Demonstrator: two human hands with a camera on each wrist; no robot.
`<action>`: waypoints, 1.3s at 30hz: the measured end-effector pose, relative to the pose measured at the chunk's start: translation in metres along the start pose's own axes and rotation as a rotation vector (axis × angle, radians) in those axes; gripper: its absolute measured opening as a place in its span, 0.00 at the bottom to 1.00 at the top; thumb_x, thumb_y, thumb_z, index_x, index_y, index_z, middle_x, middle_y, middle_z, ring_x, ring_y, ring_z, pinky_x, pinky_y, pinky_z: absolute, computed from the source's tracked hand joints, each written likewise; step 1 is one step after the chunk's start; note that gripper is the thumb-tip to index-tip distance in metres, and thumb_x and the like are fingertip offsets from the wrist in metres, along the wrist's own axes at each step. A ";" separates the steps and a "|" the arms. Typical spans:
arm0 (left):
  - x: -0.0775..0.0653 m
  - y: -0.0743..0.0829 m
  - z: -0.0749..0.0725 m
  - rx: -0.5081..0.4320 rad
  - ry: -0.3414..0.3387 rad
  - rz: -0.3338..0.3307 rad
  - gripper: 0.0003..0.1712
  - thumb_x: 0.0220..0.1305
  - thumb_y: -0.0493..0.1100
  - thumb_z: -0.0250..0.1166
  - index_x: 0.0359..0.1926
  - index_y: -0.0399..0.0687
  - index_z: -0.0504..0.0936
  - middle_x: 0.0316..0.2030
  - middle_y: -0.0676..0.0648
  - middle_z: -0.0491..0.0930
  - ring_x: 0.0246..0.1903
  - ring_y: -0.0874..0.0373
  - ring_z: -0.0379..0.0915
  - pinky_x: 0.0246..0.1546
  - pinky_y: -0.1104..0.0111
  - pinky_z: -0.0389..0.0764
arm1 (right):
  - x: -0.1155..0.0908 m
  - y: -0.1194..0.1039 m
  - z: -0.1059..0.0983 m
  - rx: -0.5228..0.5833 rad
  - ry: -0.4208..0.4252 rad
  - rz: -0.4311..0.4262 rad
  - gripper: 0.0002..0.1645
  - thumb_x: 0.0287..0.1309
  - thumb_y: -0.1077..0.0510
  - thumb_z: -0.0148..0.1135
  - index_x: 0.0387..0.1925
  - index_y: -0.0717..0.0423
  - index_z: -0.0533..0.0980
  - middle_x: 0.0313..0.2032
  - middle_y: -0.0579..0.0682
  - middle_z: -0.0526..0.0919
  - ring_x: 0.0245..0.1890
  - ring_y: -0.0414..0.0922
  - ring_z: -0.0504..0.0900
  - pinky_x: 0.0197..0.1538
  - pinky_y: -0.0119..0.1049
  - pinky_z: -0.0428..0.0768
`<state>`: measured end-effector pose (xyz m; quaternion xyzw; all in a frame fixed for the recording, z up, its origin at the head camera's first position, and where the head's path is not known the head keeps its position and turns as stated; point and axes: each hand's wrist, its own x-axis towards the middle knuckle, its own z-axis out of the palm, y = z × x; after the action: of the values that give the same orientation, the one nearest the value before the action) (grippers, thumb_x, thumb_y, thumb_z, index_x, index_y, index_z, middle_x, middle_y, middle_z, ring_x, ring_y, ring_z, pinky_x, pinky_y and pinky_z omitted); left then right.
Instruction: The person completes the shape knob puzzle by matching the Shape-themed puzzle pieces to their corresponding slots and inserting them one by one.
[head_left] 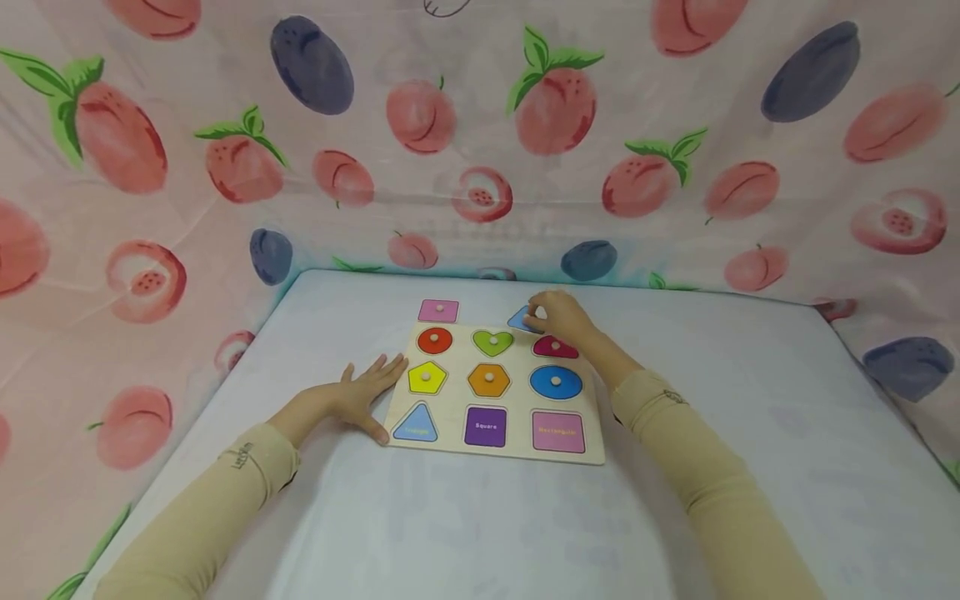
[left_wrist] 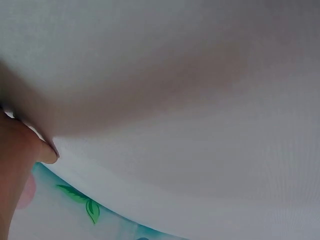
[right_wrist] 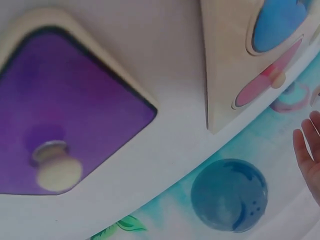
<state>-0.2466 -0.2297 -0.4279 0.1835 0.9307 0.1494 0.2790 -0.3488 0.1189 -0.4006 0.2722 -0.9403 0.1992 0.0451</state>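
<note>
My right hand [head_left: 561,317] pinches a blue triangle puzzle piece [head_left: 520,320] at the far edge of the wooden puzzle board [head_left: 453,406]. My left hand [head_left: 362,397] lies with fingers spread against the board's left side, thumb at the near corner. Labelled recesses for triangle [head_left: 415,423], square [head_left: 486,427] and rectangle [head_left: 558,432] form the front row. A pink rectangle piece [head_left: 438,311] with a knob lies behind the board. Close up in the right wrist view is a knobbed purple square piece [right_wrist: 75,95]; the head view does not show it.
Knobbed pieces fill the board's other two rows, among them a red circle [head_left: 435,341], a yellow pentagon [head_left: 427,378] and a blue oval [head_left: 556,382]. Fruit-patterned cloth [head_left: 480,108] rises behind the white table [head_left: 750,400] and at its left.
</note>
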 end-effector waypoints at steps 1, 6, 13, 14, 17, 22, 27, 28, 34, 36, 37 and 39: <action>0.001 0.000 0.000 0.001 0.001 0.003 0.72 0.39 0.59 0.76 0.75 0.50 0.35 0.75 0.45 0.30 0.73 0.43 0.20 0.64 0.35 0.24 | -0.001 0.000 0.001 0.003 0.000 0.000 0.11 0.58 0.56 0.63 0.32 0.62 0.81 0.47 0.62 0.83 0.50 0.57 0.79 0.55 0.47 0.78; 0.001 0.000 0.000 0.001 0.005 0.007 0.72 0.39 0.59 0.76 0.74 0.49 0.36 0.75 0.45 0.31 0.73 0.43 0.21 0.64 0.34 0.23 | -0.008 -0.002 0.002 0.038 -0.016 -0.014 0.09 0.58 0.57 0.63 0.31 0.60 0.80 0.32 0.60 0.83 0.29 0.51 0.78 0.36 0.37 0.79; -0.001 0.001 0.000 -0.001 0.005 0.000 0.73 0.39 0.59 0.76 0.74 0.50 0.36 0.75 0.45 0.31 0.73 0.43 0.21 0.64 0.35 0.23 | -0.018 -0.008 0.002 0.048 -0.021 -0.038 0.09 0.58 0.56 0.64 0.30 0.59 0.79 0.34 0.56 0.85 0.20 0.41 0.63 0.26 0.29 0.61; -0.001 0.002 -0.001 -0.003 0.004 0.001 0.73 0.39 0.59 0.76 0.74 0.49 0.36 0.75 0.44 0.31 0.73 0.43 0.21 0.64 0.35 0.23 | -0.020 -0.010 0.002 0.052 -0.024 -0.037 0.09 0.58 0.56 0.63 0.30 0.59 0.79 0.35 0.57 0.85 0.20 0.41 0.63 0.26 0.29 0.61; -0.002 0.004 -0.002 -0.003 -0.001 0.001 0.72 0.39 0.59 0.76 0.74 0.50 0.35 0.75 0.45 0.30 0.73 0.43 0.21 0.64 0.35 0.23 | -0.025 -0.015 0.000 0.062 -0.027 -0.041 0.08 0.58 0.57 0.63 0.30 0.59 0.79 0.40 0.61 0.85 0.17 0.40 0.64 0.24 0.28 0.62; -0.002 0.004 -0.002 -0.004 0.003 0.004 0.73 0.39 0.59 0.76 0.74 0.49 0.35 0.75 0.44 0.31 0.73 0.43 0.21 0.64 0.35 0.23 | -0.032 -0.022 0.003 0.089 -0.022 -0.049 0.07 0.59 0.58 0.62 0.31 0.60 0.80 0.49 0.64 0.82 0.12 0.37 0.62 0.21 0.25 0.61; -0.002 0.002 0.000 0.003 -0.004 0.000 0.73 0.39 0.60 0.75 0.74 0.50 0.35 0.75 0.45 0.31 0.73 0.43 0.21 0.64 0.34 0.24 | -0.036 -0.031 0.009 0.104 -0.036 -0.075 0.08 0.59 0.57 0.62 0.30 0.59 0.79 0.22 0.56 0.82 0.11 0.36 0.58 0.19 0.25 0.57; -0.002 0.001 0.000 0.005 -0.003 0.001 0.72 0.39 0.60 0.75 0.74 0.50 0.35 0.75 0.45 0.31 0.73 0.43 0.21 0.64 0.34 0.24 | -0.037 -0.033 0.010 0.102 -0.039 -0.083 0.08 0.59 0.57 0.62 0.30 0.59 0.78 0.17 0.53 0.77 0.11 0.36 0.58 0.20 0.26 0.56; -0.002 0.002 -0.002 0.016 0.002 0.015 0.73 0.39 0.60 0.76 0.74 0.49 0.35 0.75 0.44 0.32 0.73 0.43 0.21 0.64 0.34 0.24 | -0.039 -0.047 0.014 0.066 -0.079 -0.093 0.09 0.59 0.55 0.62 0.29 0.56 0.77 0.14 0.42 0.61 0.13 0.36 0.56 0.21 0.27 0.54; -0.002 0.002 -0.002 0.015 0.003 0.017 0.73 0.39 0.60 0.76 0.74 0.48 0.35 0.75 0.44 0.32 0.73 0.42 0.21 0.63 0.33 0.25 | -0.040 -0.052 0.016 0.049 -0.097 -0.091 0.09 0.59 0.54 0.63 0.30 0.56 0.77 0.14 0.42 0.61 0.14 0.37 0.56 0.21 0.26 0.54; -0.002 0.002 -0.002 0.016 0.002 0.013 0.73 0.39 0.60 0.76 0.74 0.48 0.35 0.75 0.44 0.32 0.73 0.42 0.21 0.64 0.34 0.25 | -0.040 -0.055 0.017 0.040 -0.104 -0.089 0.10 0.59 0.53 0.63 0.30 0.56 0.78 0.15 0.42 0.62 0.14 0.37 0.57 0.21 0.26 0.54; -0.002 0.002 -0.001 0.012 0.005 0.009 0.73 0.39 0.60 0.76 0.74 0.48 0.35 0.75 0.44 0.32 0.73 0.42 0.21 0.64 0.34 0.24 | -0.040 -0.061 0.020 0.022 -0.121 -0.081 0.10 0.59 0.52 0.63 0.30 0.55 0.78 0.15 0.42 0.64 0.16 0.37 0.60 0.21 0.26 0.56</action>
<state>-0.2454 -0.2286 -0.4256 0.1887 0.9315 0.1456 0.2748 -0.2815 0.0834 -0.4055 0.3221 -0.9273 0.1907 -0.0065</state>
